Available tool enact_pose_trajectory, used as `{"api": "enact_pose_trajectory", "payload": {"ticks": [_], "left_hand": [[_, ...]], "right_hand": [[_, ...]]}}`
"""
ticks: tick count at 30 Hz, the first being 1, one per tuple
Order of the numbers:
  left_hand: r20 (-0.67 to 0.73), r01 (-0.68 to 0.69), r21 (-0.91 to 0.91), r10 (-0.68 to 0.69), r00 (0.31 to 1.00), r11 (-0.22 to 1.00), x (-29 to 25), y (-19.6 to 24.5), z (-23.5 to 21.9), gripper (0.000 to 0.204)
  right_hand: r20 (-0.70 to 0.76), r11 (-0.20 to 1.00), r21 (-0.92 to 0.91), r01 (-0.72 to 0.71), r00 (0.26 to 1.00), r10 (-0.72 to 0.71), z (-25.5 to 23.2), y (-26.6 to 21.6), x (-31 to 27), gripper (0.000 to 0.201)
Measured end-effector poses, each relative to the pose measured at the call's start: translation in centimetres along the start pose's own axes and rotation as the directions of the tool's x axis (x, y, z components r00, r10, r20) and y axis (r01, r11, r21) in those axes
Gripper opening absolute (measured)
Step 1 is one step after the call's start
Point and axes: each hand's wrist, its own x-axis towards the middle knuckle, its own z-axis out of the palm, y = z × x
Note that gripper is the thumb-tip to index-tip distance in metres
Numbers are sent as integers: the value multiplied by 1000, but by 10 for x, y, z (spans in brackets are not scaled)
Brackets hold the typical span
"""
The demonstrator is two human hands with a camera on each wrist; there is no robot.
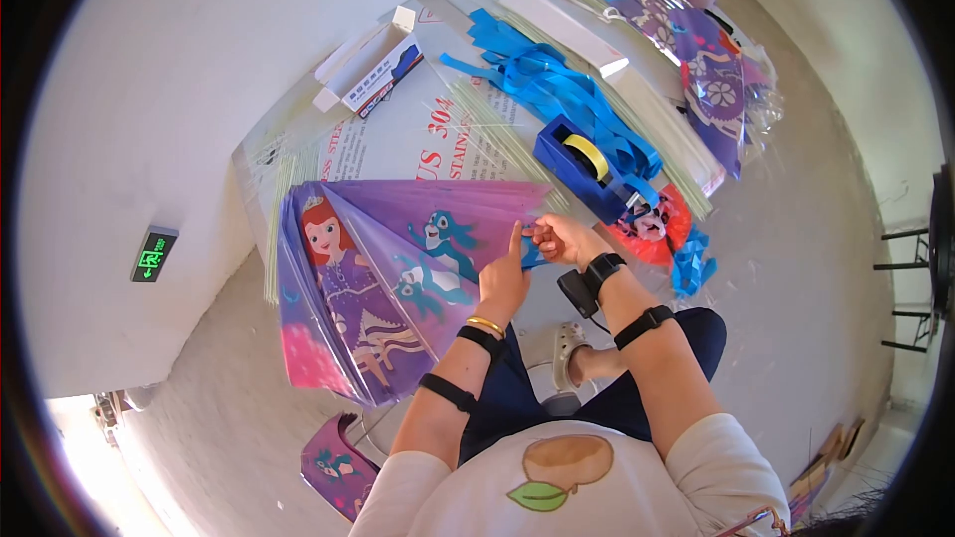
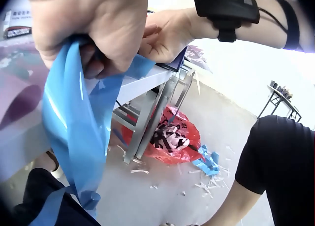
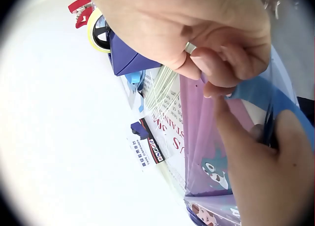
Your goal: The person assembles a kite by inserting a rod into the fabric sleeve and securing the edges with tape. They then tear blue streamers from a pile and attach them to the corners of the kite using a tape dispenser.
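Observation:
A fan-shaped stack of purple plastic kite sheets (image 1: 438, 239), printed with a red-haired princess and blue animals, lies on the table in front of me. My left hand (image 1: 504, 283) is over its right corner and grips a bunch of blue plastic ribbon (image 2: 76, 113), which hangs down below the table edge. The left index finger points out toward the other hand. Close against it, my right hand (image 1: 565, 241) has its fingers curled and pinches at the end of a blue strip (image 3: 256, 90), seen in the right wrist view.
Behind the hands stands a blue tape dispenser (image 1: 582, 167) with yellow tape. Farther back lie more blue ribbons (image 1: 557, 80), pale thin sticks (image 1: 497, 134), an open box (image 1: 368, 65) and wrapped kites (image 1: 711, 80). A red plastic bag (image 2: 172, 142) sits on the floor beside the table leg.

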Motion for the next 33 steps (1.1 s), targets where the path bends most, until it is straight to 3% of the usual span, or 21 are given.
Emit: {"api": "enact_pose_trajectory", "payload": {"ticks": [4, 7, 9, 12, 16, 18, 19, 20, 21, 25, 26, 28, 29, 31, 32, 33], "left_hand": [[45, -21, 25, 20, 999, 999, 9, -3, 3, 91], [65, -10, 30, 8, 998, 999, 7, -4, 2, 91], [60, -18, 24, 17, 998, 1000, 6, -3, 1, 91], [65, -21, 35, 19, 998, 999, 5, 0, 1, 92], [52, -47, 111, 41, 998, 993, 3, 4, -1, 92], [68, -46, 144, 37, 997, 988, 4, 7, 0, 91], [85, -45, 177, 30, 996, 983, 5, 9, 2, 91], [84, -48, 176, 34, 996, 983, 6, 12, 4, 91], [105, -21, 240, -5, 994, 971, 8, 15, 8, 91], [101, 1, 377, -42, 994, 926, 11, 19, 16, 94], [97, 1, 380, -41, 994, 925, 9, 15, 15, 94], [37, -86, 135, 82, 996, 987, -1, 4, 5, 96], [31, -87, 137, 83, 996, 987, -7, 1, 3, 96], [-136, -63, -258, 29, 990, 964, -31, -11, 9, 88], [-137, -62, -255, 28, 990, 965, -44, -16, 18, 88], [-186, -110, -445, 28, 982, 889, -57, -23, 32, 74]], "right_hand": [[-46, 1000, 4, 17, 999, -17, -2, 6, 7, 23], [19, 999, 47, 28, 999, -29, -4, 14, 5, 21], [21, 979, 177, 103, 994, -108, -2, 26, -2, 20], [88, 958, 271, 92, 989, -120, -5, 37, -15, 18], [46, 983, 149, 105, 993, -112, -14, 44, -21, 17], [-89, 871, -302, 388, 898, -431, -22, 44, -25, 18], [-92, 871, -301, 389, 897, -433, -27, 46, -19, 18], [-97, 557, -645, 523, 667, -738, -30, 47, -11, 19], [45, 139, -879, 456, 368, -929, -27, 44, -11, 21], [86, 35, -937, 347, 325, -942, -13, 30, -7, 18], [76, 25, -961, 276, 348, -934, -8, 28, -5, 16], [69, 9, -978, 206, 368, -927, -3, 26, -4, 15], [41, 34, -982, 186, 384, -922, -1, 24, -3, 14], [8, 66, -984, 168, 406, -914, -2, 27, 0, 13], [32, 55, -979, 198, 412, -911, -5, 25, 2, 12], [58, 43, -972, 229, 415, -908, -7, 25, 4, 12]]}}
